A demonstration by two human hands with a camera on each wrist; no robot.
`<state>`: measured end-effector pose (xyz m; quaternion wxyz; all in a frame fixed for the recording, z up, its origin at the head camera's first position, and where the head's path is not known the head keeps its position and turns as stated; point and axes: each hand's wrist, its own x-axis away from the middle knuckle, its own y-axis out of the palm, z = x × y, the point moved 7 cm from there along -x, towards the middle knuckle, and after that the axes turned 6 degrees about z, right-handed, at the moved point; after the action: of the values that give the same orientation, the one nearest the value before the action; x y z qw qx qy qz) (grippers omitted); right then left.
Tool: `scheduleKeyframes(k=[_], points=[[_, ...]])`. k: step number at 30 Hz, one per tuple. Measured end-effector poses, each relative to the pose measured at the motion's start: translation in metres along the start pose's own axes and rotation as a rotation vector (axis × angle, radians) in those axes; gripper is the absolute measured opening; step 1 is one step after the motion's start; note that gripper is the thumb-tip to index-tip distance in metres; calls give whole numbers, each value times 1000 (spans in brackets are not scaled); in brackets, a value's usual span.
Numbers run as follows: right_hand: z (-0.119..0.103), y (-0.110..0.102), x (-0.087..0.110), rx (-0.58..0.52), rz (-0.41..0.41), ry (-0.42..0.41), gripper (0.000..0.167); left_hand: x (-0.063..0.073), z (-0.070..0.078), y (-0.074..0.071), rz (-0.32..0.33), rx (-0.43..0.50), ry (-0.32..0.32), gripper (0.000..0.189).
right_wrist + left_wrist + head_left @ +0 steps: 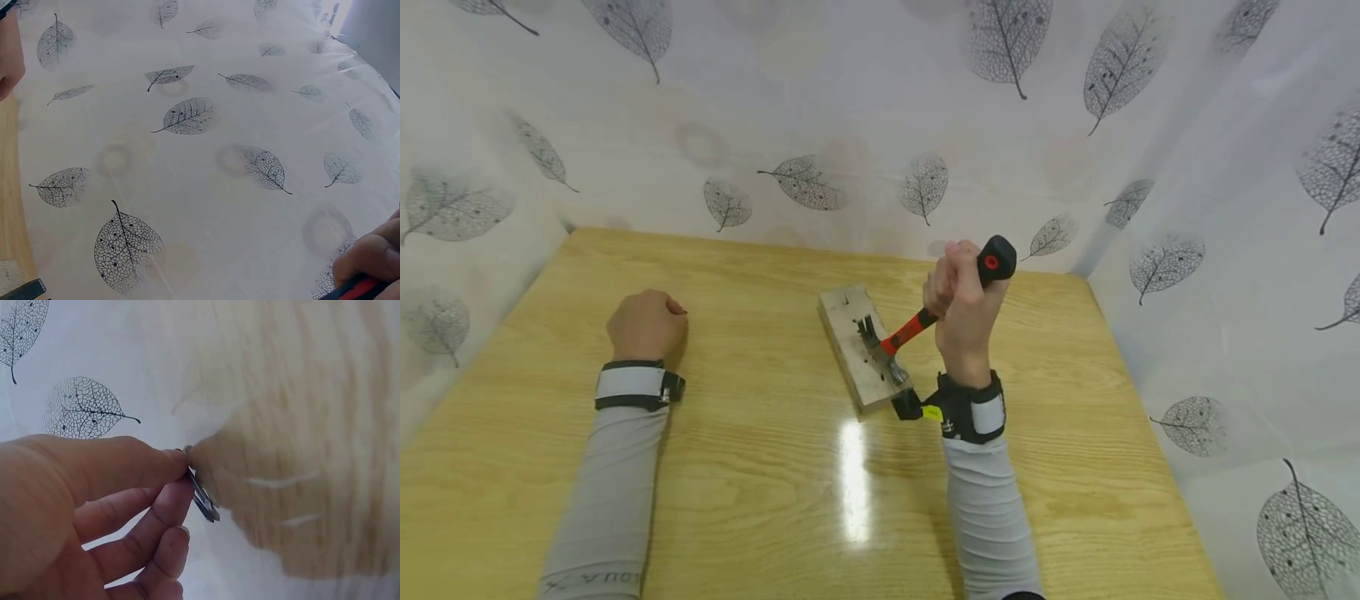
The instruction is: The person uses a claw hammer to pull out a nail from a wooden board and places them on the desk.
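Note:
My right hand [966, 312] grips the black-and-red handle of a claw hammer [910, 332], the handle slanting up to the right. The hammer's steel head is over a pale wooden block [850, 358], which lies at a slant on the table; whether it touches cannot be told. A nail [847, 300] stands near the block's far end, and dark spots show along its top. To the left, my left hand [647, 325] is low at the table. In the left wrist view its thumb and forefinger pinch a few metal nails [203, 503].
The table [760, 500] has a light wood grain and a bright reflection in front of the block. Behind and at both sides hangs a pale curtain [850, 100] printed with dark leaves.

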<state>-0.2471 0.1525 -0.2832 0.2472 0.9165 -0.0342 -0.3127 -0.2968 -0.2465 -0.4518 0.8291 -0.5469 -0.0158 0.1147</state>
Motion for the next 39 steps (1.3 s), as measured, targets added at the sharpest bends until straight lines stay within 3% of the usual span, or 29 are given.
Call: scheduleKeyframes(k=[3, 6, 9, 12, 14, 16, 22, 27, 31, 36, 39], points=[[2, 0, 0, 5, 5, -2, 38, 0, 9, -1, 7, 16, 29, 27], [4, 0, 1, 9, 8, -6, 38, 5, 38, 3, 2, 63, 114, 30], [5, 2, 0, 18, 6, -19, 38, 14, 84, 17, -70, 141, 277, 37], [6, 3, -1, 22, 2, -52, 39, 29, 131, 38, -191, 206, 472, 49], [6, 5, -2, 26, -2, -87, 40, 40, 154, 48, -246, 232, 567, 56], [7, 8, -3, 29, -12, -122, 40, 48, 167, 54, -264, 228, 618, 59], [14, 16, -8, 108, -41, -188, 42, 57, 175, 60, -235, 192, 658, 55], [28, 21, -12, 186, -59, -171, 44, 58, 175, 66, -238, 212, 662, 53], [42, 28, -17, 302, -83, -121, 42, 56, 174, 67, -243, 228, 650, 54], [66, 45, -28, 523, -120, -54, 37, 56, 173, 66, -221, 222, 646, 54], [85, 52, -41, 578, -132, 53, 38, 55, 170, 66, -212, 201, 632, 55]])
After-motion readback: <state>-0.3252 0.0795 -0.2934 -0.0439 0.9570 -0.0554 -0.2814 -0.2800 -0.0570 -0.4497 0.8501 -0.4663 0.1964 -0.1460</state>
